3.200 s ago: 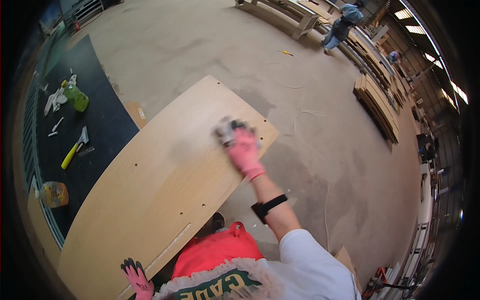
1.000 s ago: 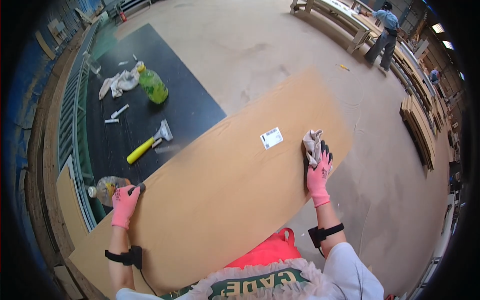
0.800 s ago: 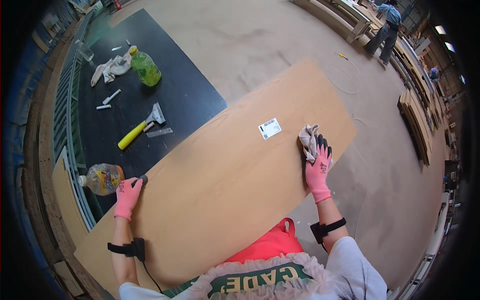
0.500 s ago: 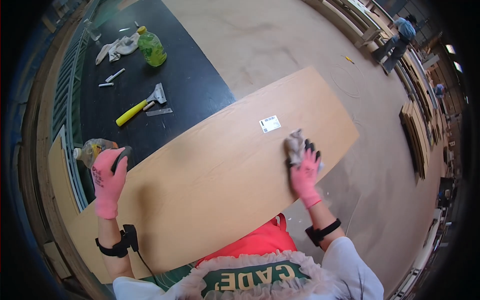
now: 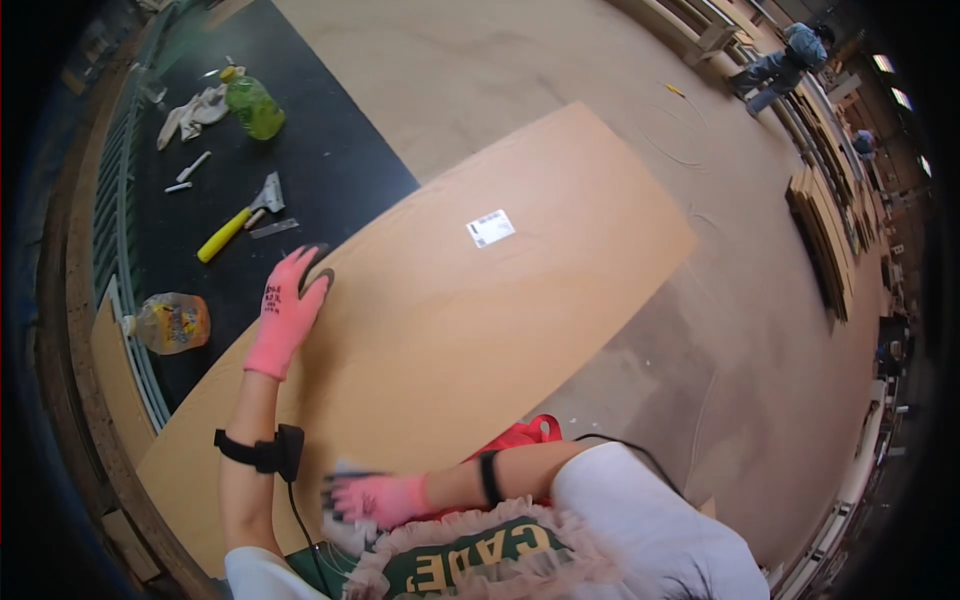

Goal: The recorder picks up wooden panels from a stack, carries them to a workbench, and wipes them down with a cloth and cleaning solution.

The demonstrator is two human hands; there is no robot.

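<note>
Hands: two, both yours, both in pink gloves with black fingertips.
Left hand [image 5: 287, 312]: your palm lies flat and open on the far left edge of the board [image 5: 470, 330], fingers spread, closed on nothing.
Right hand [image 5: 372, 497]: drawn back to the near edge of the board, close to your chest; your fingers are closed around a pale rag [image 5: 350, 527], though motion blur hides the finer detail.
Board: one large tan sheet, lying flat and running from the near left to the far right; its far right corner reaches out over the concrete floor [image 5: 520, 70].
Label: one small white sticker [image 5: 490, 228] on the board, toward the far side, well apart from both your hands.
Wristbands: two black ones, one on each forearm; a cable hangs from the left one [image 5: 262, 452].
Black mat [image 5: 330, 170]: one, along the board's far left edge, touching or passing under it.
Bottles: two; a clear one [image 5: 170, 322] lies on its side just left of your left hand, a green one [image 5: 252, 103] stands at the mat's far end.
Tools on the mat: one yellow-handled scraper [image 5: 240, 220], one loose blade beside it, two small white pieces, one white cloth [image 5: 195, 108] beside the green bottle.
Others: one person [image 5: 780, 62] in blue, bent over at the far right, well apart from you.
Stacked boards [image 5: 825, 240]: one pile on the floor at the right.
</note>
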